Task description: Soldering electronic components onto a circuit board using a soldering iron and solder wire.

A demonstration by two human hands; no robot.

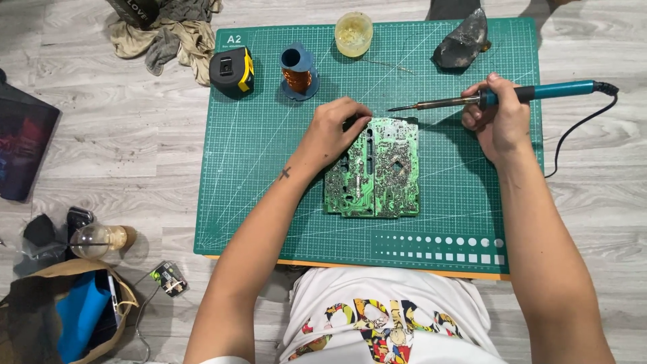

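Bag (40, 317) at 8 o'clock, blue item inside. Spool (298, 71) of copper wire at 11. Round tub (353, 34), yellowish contents, at 12. Left hand (333, 131), fingers curled, presses circuit board (374, 168), centre of mat (256, 168). Right hand (499, 121) grips soldering iron (499, 98) at 2.

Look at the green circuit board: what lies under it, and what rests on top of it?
The circuit board lies on the green cutting mat. The left hand rests on its upper left corner. The mat beneath the board is covered.
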